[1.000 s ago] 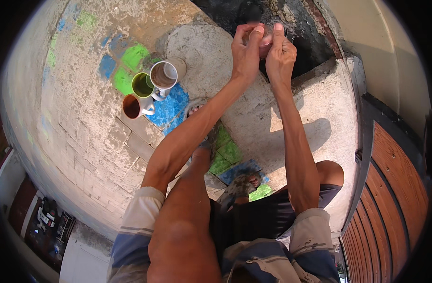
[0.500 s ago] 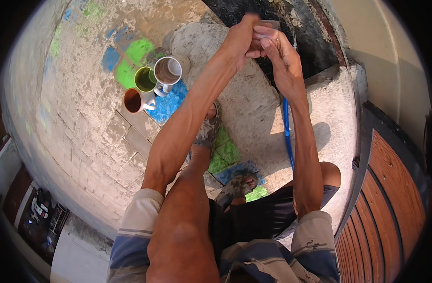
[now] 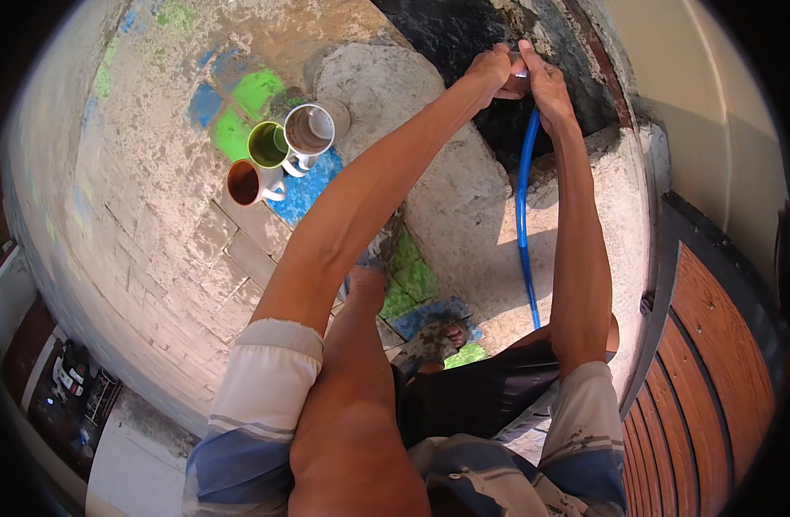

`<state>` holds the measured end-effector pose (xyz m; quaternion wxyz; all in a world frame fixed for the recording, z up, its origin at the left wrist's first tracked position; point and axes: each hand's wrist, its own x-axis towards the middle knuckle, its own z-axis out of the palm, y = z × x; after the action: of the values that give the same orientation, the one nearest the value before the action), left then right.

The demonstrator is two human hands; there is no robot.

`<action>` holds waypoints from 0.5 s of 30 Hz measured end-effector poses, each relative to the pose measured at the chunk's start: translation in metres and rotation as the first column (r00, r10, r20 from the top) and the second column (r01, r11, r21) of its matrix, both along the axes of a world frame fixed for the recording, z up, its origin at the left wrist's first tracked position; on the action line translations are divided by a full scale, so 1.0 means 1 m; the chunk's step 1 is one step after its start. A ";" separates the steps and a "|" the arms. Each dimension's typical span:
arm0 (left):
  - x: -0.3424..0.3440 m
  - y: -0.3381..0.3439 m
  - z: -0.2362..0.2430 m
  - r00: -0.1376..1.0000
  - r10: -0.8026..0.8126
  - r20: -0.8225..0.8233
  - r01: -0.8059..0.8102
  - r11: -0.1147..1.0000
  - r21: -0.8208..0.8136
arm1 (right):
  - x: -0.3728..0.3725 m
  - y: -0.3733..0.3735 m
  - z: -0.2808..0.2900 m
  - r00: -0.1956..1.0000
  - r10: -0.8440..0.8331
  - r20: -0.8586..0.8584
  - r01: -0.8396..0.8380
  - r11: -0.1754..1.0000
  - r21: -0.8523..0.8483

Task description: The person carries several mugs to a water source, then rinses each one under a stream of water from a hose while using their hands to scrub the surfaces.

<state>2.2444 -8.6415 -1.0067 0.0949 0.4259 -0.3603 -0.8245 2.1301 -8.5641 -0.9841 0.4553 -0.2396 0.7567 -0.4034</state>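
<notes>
Both arms reach out over the dark opening at the top. My left hand (image 3: 491,72) and my right hand (image 3: 546,86) meet around a small clear glass-like item (image 3: 519,76). Its shiny side shows between the fingers, but most of it is covered, so its exact kind is unclear. The fingers of both hands are closed on it, with the right thumb raised along its side. A blue hose (image 3: 522,215) runs up beneath my right hand, where its end is hidden; whether the hand touches it I cannot tell.
Left of my left arm stand a white mug (image 3: 334,116), a green-lined mug (image 3: 267,145) and a brown-lined mug (image 3: 243,182) on painted paving. The dark opening (image 3: 429,34) has rough concrete edges. A slatted wooden bench (image 3: 705,345) is at the right.
Both hands have moved right and slightly down with the item, turning it between them. More of the blue hose now shows beside my right forearm. The mugs have stayed put.
</notes>
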 end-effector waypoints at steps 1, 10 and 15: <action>-0.022 0.009 0.000 0.993 0.109 -0.038 -0.110 0.993 -0.039 | -0.018 -0.006 -0.008 0.993 -0.116 0.035 0.116 0.993 0.015; -0.028 -0.027 -0.035 0.932 -0.361 -0.023 0.361 0.927 0.103 | -0.010 0.025 -0.028 0.997 0.078 -0.016 -0.079 0.957 -0.278; -0.063 0.035 0.001 0.996 0.082 0.022 -0.074 0.962 -0.264 | -0.048 0.023 -0.013 0.966 -0.222 0.137 0.244 0.953 -0.178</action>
<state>2.1814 -8.6063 -1.0057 0.1770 0.4369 -0.4507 -0.7580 2.0818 -8.5409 -0.9972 0.4220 -0.1681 0.7094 -0.5389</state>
